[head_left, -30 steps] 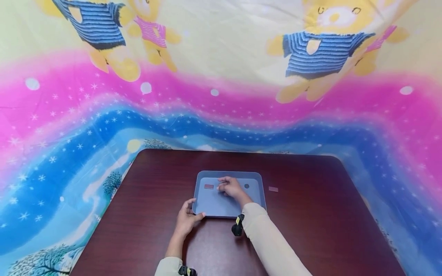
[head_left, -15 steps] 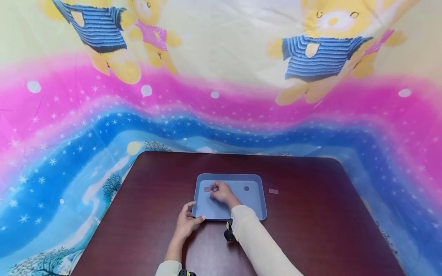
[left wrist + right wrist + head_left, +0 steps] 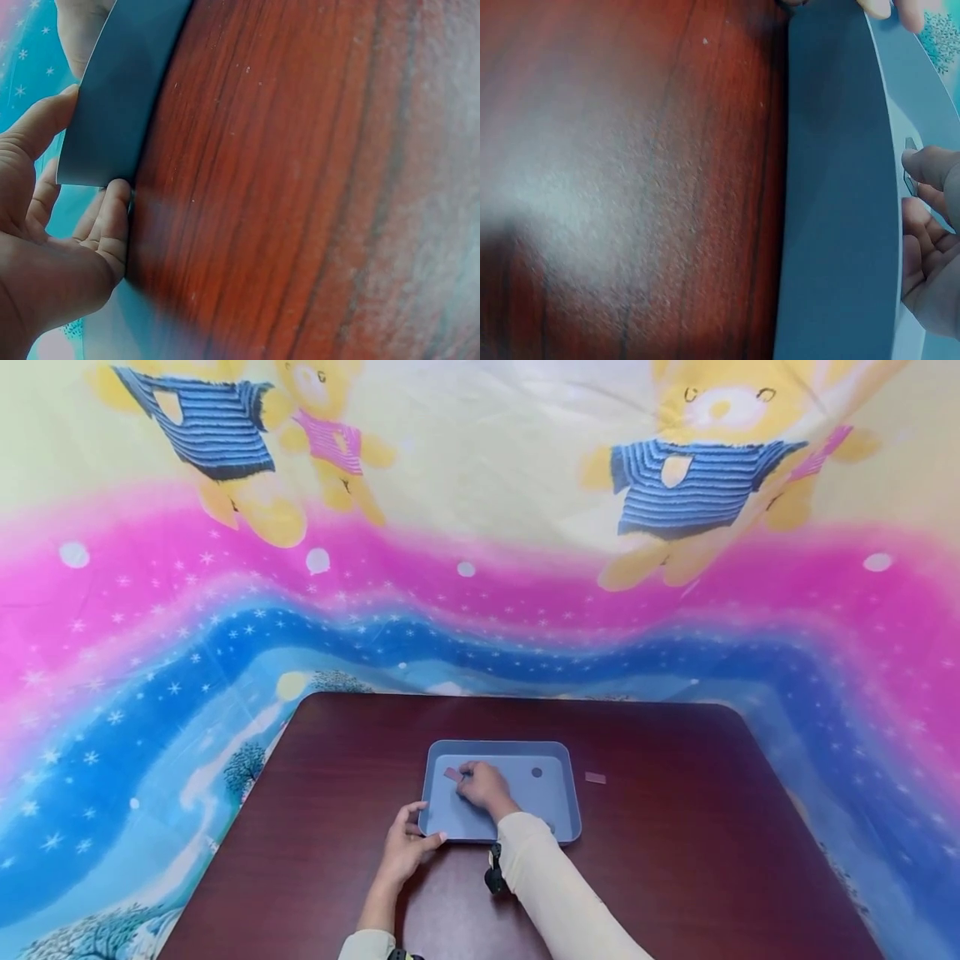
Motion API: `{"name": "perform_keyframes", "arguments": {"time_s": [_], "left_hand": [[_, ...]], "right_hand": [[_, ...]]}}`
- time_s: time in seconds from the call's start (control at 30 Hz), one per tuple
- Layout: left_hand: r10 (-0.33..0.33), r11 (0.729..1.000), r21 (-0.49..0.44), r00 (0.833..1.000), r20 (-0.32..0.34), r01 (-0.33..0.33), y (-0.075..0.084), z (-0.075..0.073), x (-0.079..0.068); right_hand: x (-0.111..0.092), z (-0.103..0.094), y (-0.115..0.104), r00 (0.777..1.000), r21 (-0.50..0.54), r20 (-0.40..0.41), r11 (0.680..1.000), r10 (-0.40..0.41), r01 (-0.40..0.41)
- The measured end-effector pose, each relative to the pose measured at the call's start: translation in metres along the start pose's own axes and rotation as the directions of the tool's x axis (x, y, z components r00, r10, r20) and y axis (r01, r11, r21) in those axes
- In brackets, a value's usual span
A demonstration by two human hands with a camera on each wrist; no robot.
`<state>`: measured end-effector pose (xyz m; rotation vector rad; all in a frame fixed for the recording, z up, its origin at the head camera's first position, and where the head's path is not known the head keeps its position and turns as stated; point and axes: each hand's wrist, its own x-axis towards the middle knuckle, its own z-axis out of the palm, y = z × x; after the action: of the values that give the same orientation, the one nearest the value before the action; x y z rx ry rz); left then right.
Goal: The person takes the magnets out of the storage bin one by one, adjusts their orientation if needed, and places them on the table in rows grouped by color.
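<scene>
A shallow blue-grey tray [image 3: 498, 748] lies on the dark reddish-brown table. My left hand [image 3: 406, 847] holds its near left corner, thumb at the near wall and fingers along the left side. My right hand [image 3: 483, 785] reaches into the tray and pinches a small flat reddish rectangular piece [image 3: 452, 773] by its right end; the piece is slightly tilted. In the right wrist view a thin shiny edge of the piece [image 3: 910, 184] shows at the thumb and fingertips. A small dark disc [image 3: 536, 772] lies inside the tray, to the right of that hand.
A second pinkish rectangular piece [image 3: 595, 778] lies on the table [image 3: 675, 860], right of the tray. Something small and dark [image 3: 552, 828] shows by the right sleeve at the tray's near side. A patterned cloth [image 3: 480, 652] hangs behind the table.
My right hand has moved left inside the tray to the reddish piece and pinches it; the piece has turned a little. My left hand stays at the tray's corner.
</scene>
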<state>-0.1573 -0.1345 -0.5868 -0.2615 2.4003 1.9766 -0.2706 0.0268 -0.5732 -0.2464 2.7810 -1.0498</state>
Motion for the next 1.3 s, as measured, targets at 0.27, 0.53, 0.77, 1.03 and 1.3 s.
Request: {"name": "perform_keyframes", "arguments": {"time_s": [0.27,0.53,0.77,1.03,1.3], "left_hand": [[0.008,1.0,-0.003,1.0,-0.019,-0.008,-0.004,0.0,-0.005],[0.013,1.0,-0.01,1.0,0.016,-0.013,0.0,0.002,-0.003],[0.024,1.0,0.002,1.0,-0.014,-0.024,0.0,0.002,0.0],[0.002,1.0,-0.012,1.0,0.003,-0.002,-0.002,0.002,-0.001],[0.014,1.0,-0.018,1.0,-0.004,-0.014,0.001,0.001,0.001]], "right_hand": [[-0.004,0.008,-0.002,1.0,-0.082,-0.017,0.997,0.001,-0.003],[-0.003,0.01,-0.001,0.998,-0.143,-0.052,0.989,0.018,-0.025],[-0.001,0.008,0.002,0.998,-0.107,-0.054,0.994,-0.014,0.008],[-0.001,0.014,0.004,0.993,-0.055,-0.115,0.998,0.019,-0.025],[0.003,0.015,0.001,0.992,-0.113,-0.123,0.994,-0.019,0.005]]}}
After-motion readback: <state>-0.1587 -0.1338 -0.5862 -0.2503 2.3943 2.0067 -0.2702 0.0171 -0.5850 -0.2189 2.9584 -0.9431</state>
